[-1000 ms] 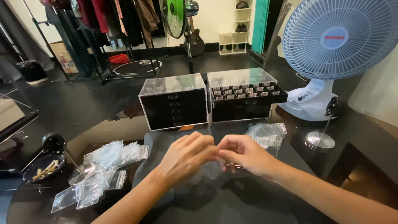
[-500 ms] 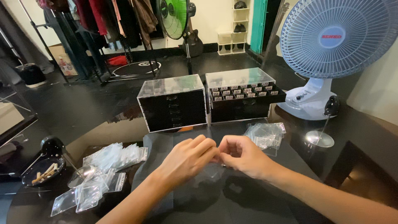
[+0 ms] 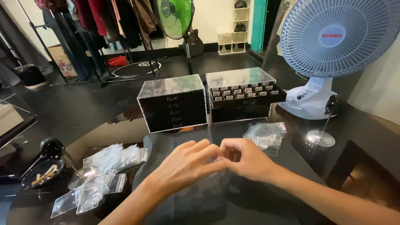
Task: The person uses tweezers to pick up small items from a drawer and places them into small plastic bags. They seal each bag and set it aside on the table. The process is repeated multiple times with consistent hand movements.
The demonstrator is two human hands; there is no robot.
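Two hands meeting fingertip to fingertip over the dark cloth (image 3: 216, 204): left hand (image 3: 187, 164) and right hand (image 3: 246, 158), grip pinched shut, held item hidden. Clear baggies (image 3: 266, 135) just beyond.

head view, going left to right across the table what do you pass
small black dish → heap of clear zip bags → left hand → right hand → second pile of clear bags → small round stand
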